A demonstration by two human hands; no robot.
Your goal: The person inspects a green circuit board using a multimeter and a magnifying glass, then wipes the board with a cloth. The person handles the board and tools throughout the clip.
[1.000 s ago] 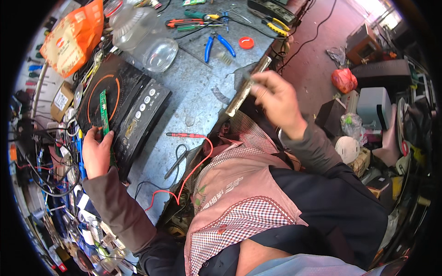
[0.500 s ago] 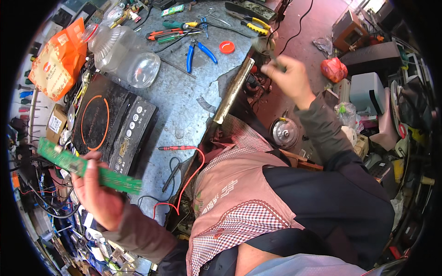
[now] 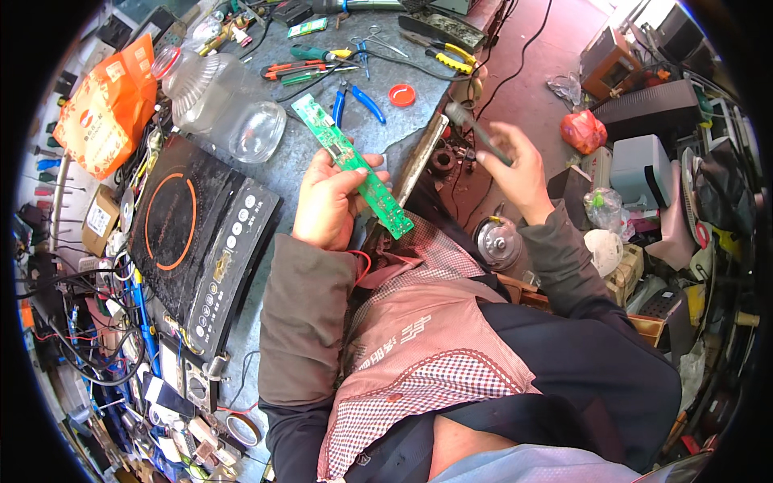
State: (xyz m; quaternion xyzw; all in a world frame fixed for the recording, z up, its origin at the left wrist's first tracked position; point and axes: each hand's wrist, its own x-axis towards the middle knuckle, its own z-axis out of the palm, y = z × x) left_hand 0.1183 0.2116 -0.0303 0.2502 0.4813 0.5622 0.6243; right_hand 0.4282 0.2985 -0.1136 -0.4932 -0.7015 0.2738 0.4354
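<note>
My left hand [image 3: 326,205] is closed around a long, narrow green circuit board [image 3: 358,173], with the thumb lying across its face. The board slants over the workbench's right edge, and small components show on it. In my right hand [image 3: 519,173], a slim dark handle is pinched between thumb and fingers. It belongs to a small brush-like tool [image 3: 471,119] with a greyish head pointing up and left, apart from the board. Left of my left forearm sits a black induction cooker [image 3: 205,241] with an orange ring.
A large clear jar [image 3: 217,105] lies beside an orange bag [image 3: 109,109]. Blue-handled pliers [image 3: 366,103], screwdrivers [image 3: 294,71] and a red lid [image 3: 401,95] rest on the bench [image 3: 314,44]. Cables and parts crowd the left. A metal pot-like item [image 3: 499,241] is on the floor.
My left hand has swung from the far left to the middle, bringing the circuit board in front of me and turning it. My right hand has shifted slightly lower with the tool.
</note>
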